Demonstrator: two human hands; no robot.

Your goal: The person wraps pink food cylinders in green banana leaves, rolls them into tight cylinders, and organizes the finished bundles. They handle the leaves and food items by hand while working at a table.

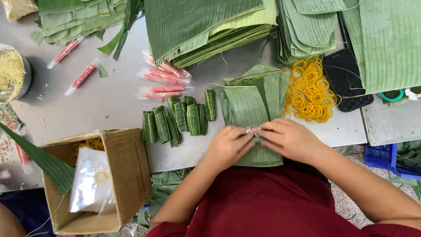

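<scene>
left hand (pixel 226 147): fingers pinched shut on a small pink stick (pixel 253 131), knuckles up, at the near edge of the counter (pixel 109 103)
right hand (pixel 289 138): fingers closed on the same pink stick from the other side, fingertips touching those of the left hand
pink stick: mostly hidden between the fingers, only a short bit shows; it sits on top of the leaf strip (pixel 247 112)
leaf strip: flat under both hands, top of a small stack of cut banana leaves, runs away from the fingers and hangs over the counter edge
wrapped rolls (pixel 180 118): row of small green leaf bundles, just left of the left fingers
sticks in clear wrap (pixel 162 81): loose pile beyond the rolls, up-left of the fingers; two more (pixel 74 63) well apart, far left
rubber bands (pixel 310 90): yellow heap just beyond the right fingers, up-right
leaf stacks (pixel 206 26): big piles along the far side
cardboard box (pixel 118 175): open, far left of the hands, plastic bag inside
</scene>
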